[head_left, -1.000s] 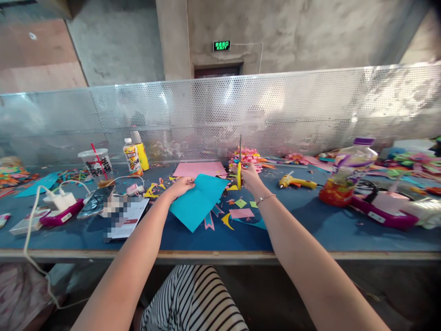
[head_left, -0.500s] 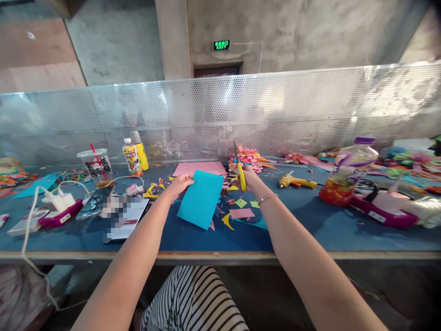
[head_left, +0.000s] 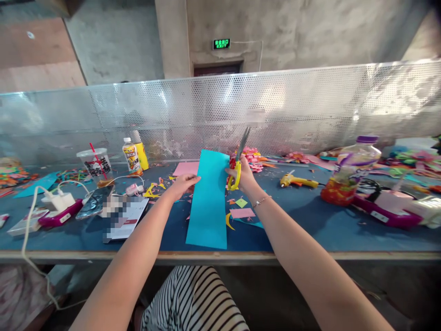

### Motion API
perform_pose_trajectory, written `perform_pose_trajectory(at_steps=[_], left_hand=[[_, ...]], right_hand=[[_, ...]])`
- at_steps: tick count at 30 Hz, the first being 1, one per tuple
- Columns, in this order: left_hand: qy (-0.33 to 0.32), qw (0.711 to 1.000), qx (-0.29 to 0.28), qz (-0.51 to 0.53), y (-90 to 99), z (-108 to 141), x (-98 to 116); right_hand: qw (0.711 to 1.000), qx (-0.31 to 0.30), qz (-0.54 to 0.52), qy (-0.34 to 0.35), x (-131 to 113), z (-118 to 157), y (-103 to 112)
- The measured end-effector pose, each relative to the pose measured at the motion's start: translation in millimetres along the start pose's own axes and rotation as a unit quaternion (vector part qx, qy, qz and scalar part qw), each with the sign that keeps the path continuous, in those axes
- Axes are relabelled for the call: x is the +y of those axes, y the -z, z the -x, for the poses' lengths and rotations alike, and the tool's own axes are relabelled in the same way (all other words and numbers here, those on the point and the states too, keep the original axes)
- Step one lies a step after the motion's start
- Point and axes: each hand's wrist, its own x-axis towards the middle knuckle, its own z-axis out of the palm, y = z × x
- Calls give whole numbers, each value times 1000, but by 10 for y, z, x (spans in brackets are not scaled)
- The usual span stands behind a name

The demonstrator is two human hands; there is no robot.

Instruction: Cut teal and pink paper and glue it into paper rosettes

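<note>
A long sheet of blue paper [head_left: 208,207] hangs over the table in front of me. My left hand [head_left: 184,185] pinches its left edge. Yellow-handled scissors [head_left: 234,176] are in my right hand [head_left: 246,177], blades pointing up and away, slightly apart. The right fingertips are at the sheet's right edge; whether they grip it I cannot tell. Behind the sheet lies pink paper [head_left: 186,168], partly hidden. Beside and under it are scraps, among them a green square [head_left: 241,202], a pink strip [head_left: 242,213] and a yellow crescent [head_left: 229,221].
A yellow glue gun [head_left: 299,180] and a large bottle [head_left: 349,170] stand to the right. On the left are a plastic cup [head_left: 93,166], a juice bottle [head_left: 131,158], a phone [head_left: 94,202] and a power strip [head_left: 62,214]. A perforated metal screen [head_left: 165,119] borders the table's back.
The blue sheet has turned more upright and now shows longer. My right hand has come left to its edge, and the scissors have swung so their blades point up and right.
</note>
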Motion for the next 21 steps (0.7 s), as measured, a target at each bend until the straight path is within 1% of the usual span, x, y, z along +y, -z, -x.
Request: perform_pose_trajectory(at_steps=[4, 7, 9, 10, 12, 14, 15, 17, 19, 21], left_hand=[[-85, 995, 49, -26, -3, -79, -46], [-146, 975, 141, -85, 88, -141, -81], [-178, 949, 211, -153, 186, -171, -96], [-184, 932, 245, -194, 238, -181, -99], [-181, 895, 304, -272, 333, -191, -102], [-172, 866, 340, -323, 404, -191, -103], [-170, 857, 349, -338, 428, -189, -103], [-169, 849, 352, -357, 456, -182, -103], [-177, 851, 333, -366, 460, -170, -100], [-190, 861, 297, -367, 445, -154, -91]], right_hand=[[996, -61, 50, 50, -36, 58, -80], [986, -81, 125, 78, -32, 18, -46], [970, -82, 205, 100, -26, -28, 25], [957, -86, 251, 116, -25, -49, 69], [923, -103, 339, 149, -29, -71, 163], [891, -119, 410, 157, -36, -66, 252], [877, -125, 438, 150, -38, -58, 291], [857, -137, 480, 131, -35, -41, 350], [843, -158, 499, 123, -24, -33, 382], [835, -191, 501, 121, -14, -34, 388]])
